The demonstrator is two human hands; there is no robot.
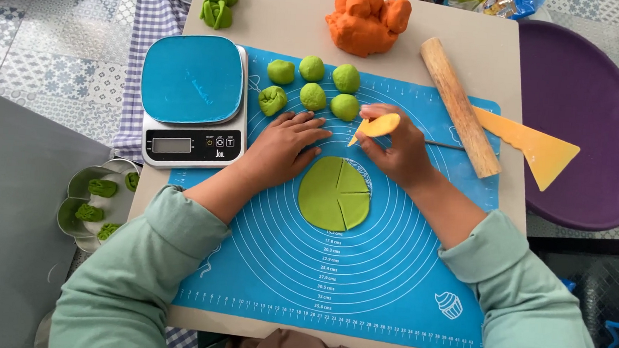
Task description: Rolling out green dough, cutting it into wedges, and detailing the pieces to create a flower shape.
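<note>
— Green dough was what I had under my hands: a flattened green disc (335, 194) lay on the blue silicone mat (389, 272), just below my left hand's fingertips and just beside my right wrist.

— How far had the cutting got?

— As I judged it, partway. I saw cut lines across the disc that split its right half into wedges; the big left part looked uncut. Six green dough balls (313, 85) sat just beyond my fingers, already shaped, I'd say.

— And your hands?

— My left hand (282, 145) lay flat and released, palm down on the mat, touching the disc's upper edge. My right hand (395, 152) was pinched around a small yellow plastic cutter (377, 126), its tip lifted just above the disc.

— Anything untouched?

— An orange dough lump (366, 16) well beyond my right hand looked unworked. A wooden rolling pin (460, 106) lay just to the right of that hand, with a yellow scraper (533, 146) past it and a kitchen scale (192, 99) left of my left hand.
</note>
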